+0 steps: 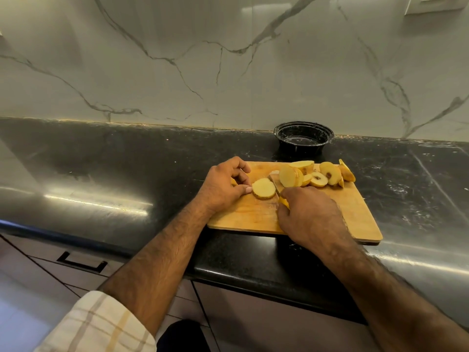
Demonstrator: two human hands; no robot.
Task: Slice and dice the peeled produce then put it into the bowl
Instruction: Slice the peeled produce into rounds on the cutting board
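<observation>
Both bare forearms reach forward; left hand [223, 185] fingers curled, right hand [308, 212] in a closed grip.

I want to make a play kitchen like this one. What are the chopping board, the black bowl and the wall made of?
The chopping board looks like wood: matte tan with a faint grain. The black bowl is probably thin plastic, glossy with a ribbed rim. The wall looks like polished marble or marble-look tile: white, shiny, with grey veins.

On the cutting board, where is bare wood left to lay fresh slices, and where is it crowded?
The board is bare at its right near corner, past the right hand, and in a strip along the near edge below the left hand. The far edge is crowded with slices, just in front of the bowl.
</observation>
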